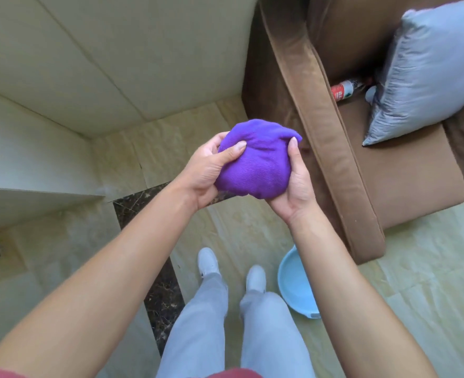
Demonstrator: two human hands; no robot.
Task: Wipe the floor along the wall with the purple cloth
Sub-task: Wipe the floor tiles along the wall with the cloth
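I hold the purple cloth (256, 159) bunched into a ball at chest height, above the floor. My left hand (207, 175) grips its left side with the thumb pressed on top. My right hand (293, 186) cups its right and lower side, thumb up along the edge. Below and beyond the cloth lies the pale marbled floor (176, 143), which meets the cream wall (102, 64) in a corner at the upper left.
A brown sofa (329, 148) stands close on the right, with a grey cushion (427, 69) and a plastic bottle (345, 90) on its seat. A light blue basin (293, 285) sits on the floor by my right foot. A dark marble strip (160, 293) crosses the floor.
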